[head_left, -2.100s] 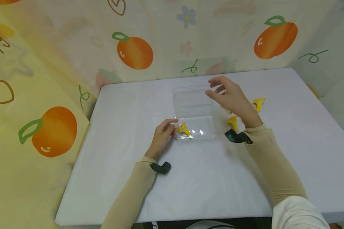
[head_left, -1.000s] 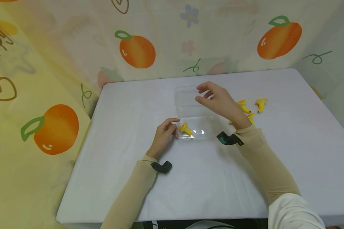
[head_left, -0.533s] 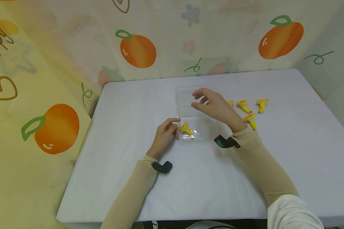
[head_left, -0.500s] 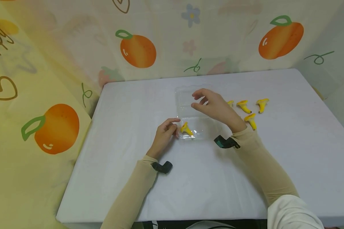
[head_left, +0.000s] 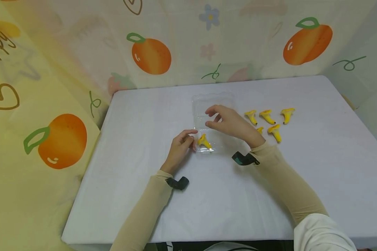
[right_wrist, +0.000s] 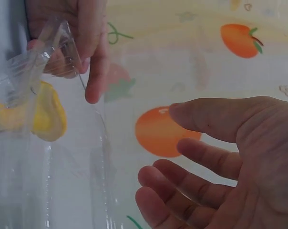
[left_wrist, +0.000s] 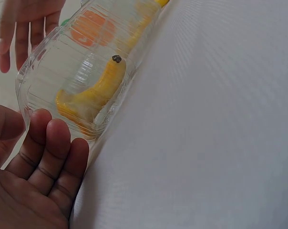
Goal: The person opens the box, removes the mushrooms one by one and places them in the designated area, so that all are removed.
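Note:
A clear plastic clamshell box (head_left: 198, 122) lies on the table with its lid laid back. One yellow trumpet-shaped mushroom (head_left: 204, 141) lies in its near left corner; the same mushroom (left_wrist: 94, 95) shows through the wall in the left wrist view. My left hand (head_left: 178, 148) holds the box's near left edge, its fingertips against the wall. Above the box hovers my right hand (head_left: 229, 123), fingers loosely bent and apart, holding nothing; the right wrist view shows the gap between thumb and fingers of this hand (right_wrist: 220, 157). It hides part of the box.
Several more yellow mushrooms (head_left: 274, 133) lie right of the box, one partly hidden behind the right wrist. A white cloth covers the table (head_left: 226, 209). Behind it hangs a fruit-printed curtain (head_left: 182, 42).
My right hand has moved left and toward me over the box, uncovering the mushrooms on the right. The left hand has stayed at the box's edge.

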The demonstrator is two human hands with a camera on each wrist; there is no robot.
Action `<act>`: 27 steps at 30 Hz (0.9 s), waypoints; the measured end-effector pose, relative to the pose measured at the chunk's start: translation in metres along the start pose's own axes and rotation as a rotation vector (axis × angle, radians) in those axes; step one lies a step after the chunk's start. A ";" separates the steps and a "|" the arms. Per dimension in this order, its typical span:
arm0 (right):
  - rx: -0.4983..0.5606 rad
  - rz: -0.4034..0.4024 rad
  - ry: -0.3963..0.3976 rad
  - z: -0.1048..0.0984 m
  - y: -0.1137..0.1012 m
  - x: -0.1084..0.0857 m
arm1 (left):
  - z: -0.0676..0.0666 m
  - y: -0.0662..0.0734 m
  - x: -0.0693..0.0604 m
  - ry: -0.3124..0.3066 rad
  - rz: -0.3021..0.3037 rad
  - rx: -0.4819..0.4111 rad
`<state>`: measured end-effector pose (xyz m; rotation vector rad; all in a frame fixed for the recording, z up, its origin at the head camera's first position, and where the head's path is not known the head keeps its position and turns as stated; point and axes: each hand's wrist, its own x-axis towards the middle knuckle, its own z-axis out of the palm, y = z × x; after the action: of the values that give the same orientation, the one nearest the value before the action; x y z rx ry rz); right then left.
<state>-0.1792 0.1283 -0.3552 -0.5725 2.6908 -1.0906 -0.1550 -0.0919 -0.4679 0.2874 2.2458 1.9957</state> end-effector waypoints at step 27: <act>-0.093 -0.050 -0.162 0.033 0.014 0.009 | 0.000 -0.003 0.002 0.003 0.032 0.000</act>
<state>-0.1811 0.1131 -0.3887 -0.7154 2.6098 -0.8921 -0.1566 -0.0917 -0.4713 0.3231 2.2570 2.0127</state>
